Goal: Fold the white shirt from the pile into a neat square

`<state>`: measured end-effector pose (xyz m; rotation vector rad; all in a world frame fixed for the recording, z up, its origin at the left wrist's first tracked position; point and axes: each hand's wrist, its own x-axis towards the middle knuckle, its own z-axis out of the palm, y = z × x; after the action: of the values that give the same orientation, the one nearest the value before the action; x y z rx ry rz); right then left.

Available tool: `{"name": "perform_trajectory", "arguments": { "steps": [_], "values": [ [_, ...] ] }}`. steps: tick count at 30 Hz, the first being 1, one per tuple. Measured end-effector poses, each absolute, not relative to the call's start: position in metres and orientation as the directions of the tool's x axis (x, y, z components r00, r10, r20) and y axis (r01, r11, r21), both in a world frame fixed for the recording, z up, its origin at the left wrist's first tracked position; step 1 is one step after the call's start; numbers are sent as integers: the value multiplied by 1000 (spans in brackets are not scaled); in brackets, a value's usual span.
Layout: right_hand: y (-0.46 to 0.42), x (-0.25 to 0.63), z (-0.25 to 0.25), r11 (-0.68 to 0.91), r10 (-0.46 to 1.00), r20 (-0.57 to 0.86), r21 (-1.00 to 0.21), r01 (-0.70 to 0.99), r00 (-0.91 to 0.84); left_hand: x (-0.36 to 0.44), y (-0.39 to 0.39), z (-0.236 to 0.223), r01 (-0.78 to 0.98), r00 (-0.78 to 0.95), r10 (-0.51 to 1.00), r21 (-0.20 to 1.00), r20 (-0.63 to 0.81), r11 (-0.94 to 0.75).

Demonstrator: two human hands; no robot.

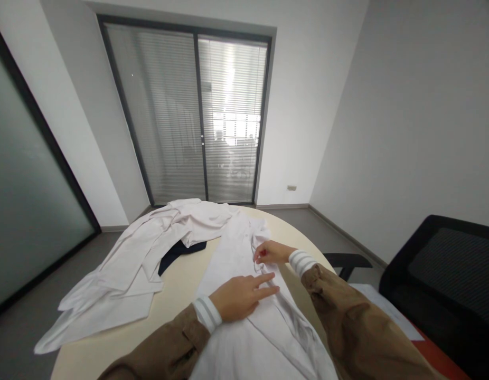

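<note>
A long white garment [228, 285], like a shirt or coat, lies spread over the table from its far side toward me. My left hand [241, 297] rests on its middle, palm down with fingers stretched apart. At the garment's right edge, my right hand [271, 252] has its fingers curled in a pinch on the rumpled white cloth. Its fingertips are partly hidden. Folds run along the right side of the garment below my hands.
More white clothing [137, 253] is heaped on the left of the round cream table [177, 287], with dark navy cloth [181, 254] under it. A black mesh chair [442, 269] stands at the right, with white and red items beside it. Glass doors [185, 116] with blinds lie beyond.
</note>
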<state>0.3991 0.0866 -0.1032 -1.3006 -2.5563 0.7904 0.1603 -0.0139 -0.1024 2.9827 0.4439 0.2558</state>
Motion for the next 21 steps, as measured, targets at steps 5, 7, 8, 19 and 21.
{"name": "perform_trajectory", "arguments": {
  "steps": [5, 7, 8, 19, 21],
  "values": [
    [87, 394, -107, 468, 797, -59, -568, 677, -601, 167, -20, -110, 211, 968, 207, -12, 142, -977],
    [88, 393, -111, 463, 798, -61, -574, 675, -600, 169, -21, -111, 199, 970, 195, -14, 143, -980],
    [88, 392, -114, 462, 799, -62, -574, 676, -599, 169, -21, -110, 202, 970, 200, 0, 141, -979],
    [83, 391, -116, 452, 832, -6, -573, 684, -555, 163, -56, -67, 221, 975, 212, 357, -66, -907],
    [83, 390, -115, 446, 852, 32, -567, 692, -523, 165, -69, -56, 159, 987, 141, 429, -74, -889]
  ]
}}
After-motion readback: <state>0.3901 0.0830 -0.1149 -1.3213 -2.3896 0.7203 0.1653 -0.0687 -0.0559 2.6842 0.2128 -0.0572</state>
